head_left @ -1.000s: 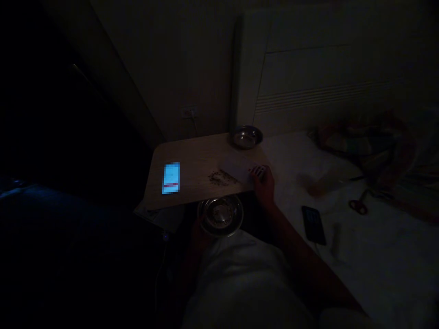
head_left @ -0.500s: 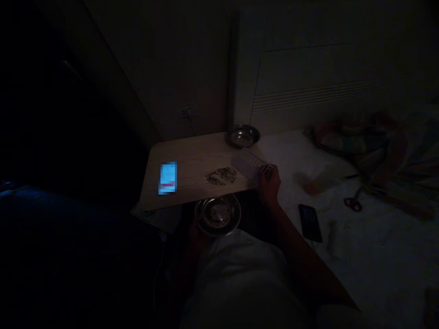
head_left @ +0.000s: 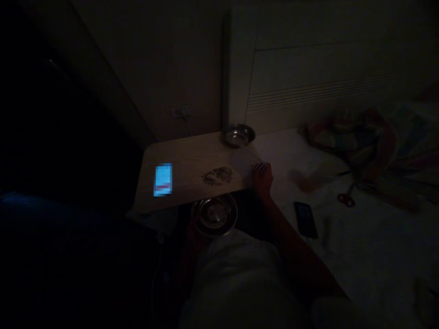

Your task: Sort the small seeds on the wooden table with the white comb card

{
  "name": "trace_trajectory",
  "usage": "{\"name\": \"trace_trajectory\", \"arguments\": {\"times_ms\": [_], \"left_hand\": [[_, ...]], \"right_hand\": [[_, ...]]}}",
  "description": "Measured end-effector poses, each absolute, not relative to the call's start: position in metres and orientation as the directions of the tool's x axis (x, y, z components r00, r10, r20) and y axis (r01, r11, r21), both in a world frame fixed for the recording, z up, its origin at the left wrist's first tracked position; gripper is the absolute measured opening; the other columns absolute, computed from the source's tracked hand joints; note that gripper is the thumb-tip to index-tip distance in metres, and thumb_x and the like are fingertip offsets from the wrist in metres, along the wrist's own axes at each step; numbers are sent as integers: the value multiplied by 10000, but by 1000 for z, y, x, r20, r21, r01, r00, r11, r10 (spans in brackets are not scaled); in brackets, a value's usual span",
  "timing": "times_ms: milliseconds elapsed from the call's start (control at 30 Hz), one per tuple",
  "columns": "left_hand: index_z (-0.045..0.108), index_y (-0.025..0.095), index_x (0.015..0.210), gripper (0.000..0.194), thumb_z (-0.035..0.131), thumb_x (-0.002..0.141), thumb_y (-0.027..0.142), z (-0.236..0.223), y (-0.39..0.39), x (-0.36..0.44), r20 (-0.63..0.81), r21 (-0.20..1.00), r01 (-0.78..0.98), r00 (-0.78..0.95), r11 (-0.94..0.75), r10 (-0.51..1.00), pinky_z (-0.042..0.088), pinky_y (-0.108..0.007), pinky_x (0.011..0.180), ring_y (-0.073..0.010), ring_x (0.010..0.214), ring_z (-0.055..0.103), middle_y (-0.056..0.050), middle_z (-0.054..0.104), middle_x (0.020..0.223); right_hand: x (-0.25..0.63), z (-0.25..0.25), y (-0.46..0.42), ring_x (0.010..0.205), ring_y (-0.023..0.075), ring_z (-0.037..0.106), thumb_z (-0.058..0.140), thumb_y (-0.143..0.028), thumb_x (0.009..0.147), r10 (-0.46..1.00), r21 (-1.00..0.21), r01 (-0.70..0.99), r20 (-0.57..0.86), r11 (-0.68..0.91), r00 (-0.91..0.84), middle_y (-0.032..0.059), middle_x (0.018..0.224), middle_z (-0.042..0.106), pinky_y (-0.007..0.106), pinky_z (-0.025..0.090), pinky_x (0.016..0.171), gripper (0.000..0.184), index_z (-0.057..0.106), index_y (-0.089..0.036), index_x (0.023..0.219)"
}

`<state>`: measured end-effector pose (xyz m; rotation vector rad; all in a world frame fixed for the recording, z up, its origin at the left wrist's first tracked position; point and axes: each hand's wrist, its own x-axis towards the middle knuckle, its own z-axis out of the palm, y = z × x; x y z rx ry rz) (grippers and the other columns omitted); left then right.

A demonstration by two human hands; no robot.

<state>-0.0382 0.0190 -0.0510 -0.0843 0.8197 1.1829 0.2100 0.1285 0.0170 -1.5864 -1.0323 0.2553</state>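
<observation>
The room was very dim. The right hand [head_left: 262,180] was over the right end of the worktop [head_left: 183,153], its fingers clamped on the near right end of a pale slotted panel [head_left: 242,163]. The panel slanted up and to the left from the hand, with its far corner close to a steel bowl [head_left: 239,137] at the worktop's back right corner. Whether the panel touched the wood could not be told.

Just left of the panel, dark bits [head_left: 217,175] lay scattered in a loose patch on the worktop. Well to the left of them was a lit screen [head_left: 163,180], its display blurred into blocks.

The left hand [head_left: 196,234] held a second bowl [head_left: 232,217] below the worktop's front edge, above the person's lap. Its fingers were clamped on the bowl's left side, though their tips were lost in the dark. Small flecks lay inside this bowl.

To the right, a dark phone [head_left: 306,220] lay on the bed [head_left: 370,265], with red-handled scissors [head_left: 346,200] beyond it and a colourful cloth [head_left: 353,135] near the headboard [head_left: 308,59].
</observation>
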Motion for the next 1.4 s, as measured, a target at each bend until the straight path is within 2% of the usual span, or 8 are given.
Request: {"name": "trace_trajectory", "arguments": {"times_ms": [167,333,533,633,767,933,1133,1400], "left_hand": [[692,204,989,276,550,766,125,-49,14,-36,-634,449,-835,-47,317,772,416,-390,1014,-258,1144,586,-51,748,903],[684,130,1013,285,558,784,246,-50,17,-35,-650,393,-819,74,418,756,425,-477,992,-316,1107,602,-125,738,930],[678,158,992,246,545,789,197,-48,19,-33,-674,466,-794,-32,391,738,414,-423,1013,-273,1070,628,-85,744,893],[663,155,1046,286,519,807,221,-45,19,-33,-677,445,-807,-20,388,735,409,-430,1021,-263,1058,637,-81,744,895],[679,144,1026,287,548,793,250,-45,18,-35,-694,376,-819,62,434,717,422,-447,1010,-292,1070,629,-101,746,893],[671,169,1056,301,567,778,223,-49,17,-34,-645,419,-826,21,377,764,416,-433,1017,-285,1106,612,-85,745,934],[654,199,1095,322,557,790,235,-53,17,-35,-624,404,-839,40,366,780,420,-426,1015,-272,1111,609,-69,737,981],[670,153,1047,283,543,808,235,-52,18,-36,-653,390,-836,45,387,756,437,-427,991,-273,1026,647,-82,740,910]], "right_hand": [[204,11,133,729,189,530,478,-281,751,733,-882,466,358,63,578,42,821,580,329,424,701,166,443,-206,894],[195,5,141,761,198,532,498,-279,738,731,-889,453,352,67,584,59,846,580,355,437,735,226,453,-195,943],[179,5,147,754,192,545,504,-298,745,758,-907,408,339,105,557,58,837,593,341,450,729,214,465,-200,932],[168,8,147,750,187,549,502,-287,747,780,-904,404,351,138,519,54,832,597,327,454,723,196,467,-203,920],[157,14,146,767,190,557,492,-271,759,810,-901,401,354,163,467,48,839,601,329,460,736,174,461,-215,921],[151,22,145,772,189,563,495,-256,762,828,-894,400,374,202,418,48,839,606,319,460,725,160,459,-216,913],[151,21,146,760,184,567,510,-262,757,870,-894,393,358,214,340,49,852,616,309,456,698,197,456,-214,940],[190,18,154,835,184,565,541,-292,747,817,-913,327,376,246,437,51,900,599,354,464,801,193,477,-204,906]]}}
